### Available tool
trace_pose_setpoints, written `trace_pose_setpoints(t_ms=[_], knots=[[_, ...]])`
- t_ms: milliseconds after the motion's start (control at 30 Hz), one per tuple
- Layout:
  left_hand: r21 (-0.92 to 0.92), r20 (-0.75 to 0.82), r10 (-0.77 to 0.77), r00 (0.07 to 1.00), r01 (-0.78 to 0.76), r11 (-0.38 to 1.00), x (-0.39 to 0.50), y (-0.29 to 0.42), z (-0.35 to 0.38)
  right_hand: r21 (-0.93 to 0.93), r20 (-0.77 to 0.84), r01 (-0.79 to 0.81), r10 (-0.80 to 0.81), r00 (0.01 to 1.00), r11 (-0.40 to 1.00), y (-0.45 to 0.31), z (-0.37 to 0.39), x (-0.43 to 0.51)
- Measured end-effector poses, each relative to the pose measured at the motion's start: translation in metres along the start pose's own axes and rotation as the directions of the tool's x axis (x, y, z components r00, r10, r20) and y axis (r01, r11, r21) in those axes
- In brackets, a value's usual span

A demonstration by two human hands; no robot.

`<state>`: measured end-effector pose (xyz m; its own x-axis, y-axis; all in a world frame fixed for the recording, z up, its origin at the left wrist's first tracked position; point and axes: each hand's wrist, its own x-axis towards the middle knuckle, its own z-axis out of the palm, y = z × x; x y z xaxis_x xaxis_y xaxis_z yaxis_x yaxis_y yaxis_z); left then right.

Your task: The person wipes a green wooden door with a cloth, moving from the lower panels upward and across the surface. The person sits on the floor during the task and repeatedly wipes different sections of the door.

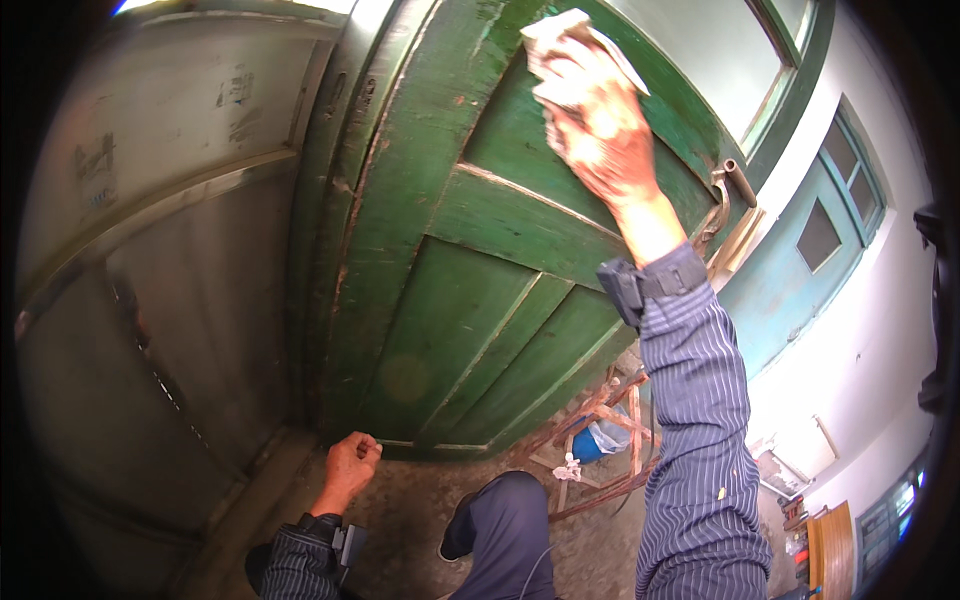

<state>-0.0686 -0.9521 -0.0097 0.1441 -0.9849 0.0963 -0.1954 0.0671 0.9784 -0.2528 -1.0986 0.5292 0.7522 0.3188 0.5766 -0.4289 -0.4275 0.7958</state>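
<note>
My right hand [604, 124] presses a crumpled whitish cloth [559, 34] against the upper part of a green panelled wooden door [397, 202]. It is slightly blurred, and the fingers are partly hidden by the cloth. Worn patches and scuffed paint show along the door's panel edges. Low at the left, my left hand [352, 465] hangs near the door's bottom edge with its fingers curled. Whether anything small is between those fingers cannot be seen. A metal door handle [726, 199] projects from the door's right side, close to my right forearm.
A worn wooden frame stand [600, 409] with a blue bucket [589, 446] behind it stands on the floor [405, 517] beyond the door. Pale panelling [187, 97] closes off the left. Farther right, a light blue door [795, 247] is set in a white wall [862, 337].
</note>
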Motion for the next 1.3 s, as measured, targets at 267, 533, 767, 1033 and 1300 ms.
trace_pose_setpoints(t_ms=[267,533,767,1033,1300], knots=[[-0.021,-0.014,0.028,1.000,-0.028,0.999,-0.002,0.012,-0.001,-0.027,0.019,-0.326,0.326,0.945,0.945,0.012,-0.027,-0.052],[0.019,-0.037,0.051,0.998,-0.050,0.999,0.007,0.008,0.001,0.086,-0.080,-0.106,0.113,0.990,0.991,0.001,0.028,0.063],[0.029,-0.037,0.017,0.999,-0.016,0.999,0.013,0.002,0.009,0.646,0.033,-0.356,0.442,0.897,0.675,0.038,0.037,0.165],[0.033,-0.041,-0.005,0.999,0.007,0.999,0.014,0.003,0.012,0.029,-0.351,-0.038,0.046,0.935,0.999,0.016,0.052,0.152],[0.053,-0.053,0.018,0.998,-0.015,0.998,0.004,0.004,0.006,0.146,-0.010,-0.003,0.005,1.000,0.989,-0.103,0.068,0.054]])
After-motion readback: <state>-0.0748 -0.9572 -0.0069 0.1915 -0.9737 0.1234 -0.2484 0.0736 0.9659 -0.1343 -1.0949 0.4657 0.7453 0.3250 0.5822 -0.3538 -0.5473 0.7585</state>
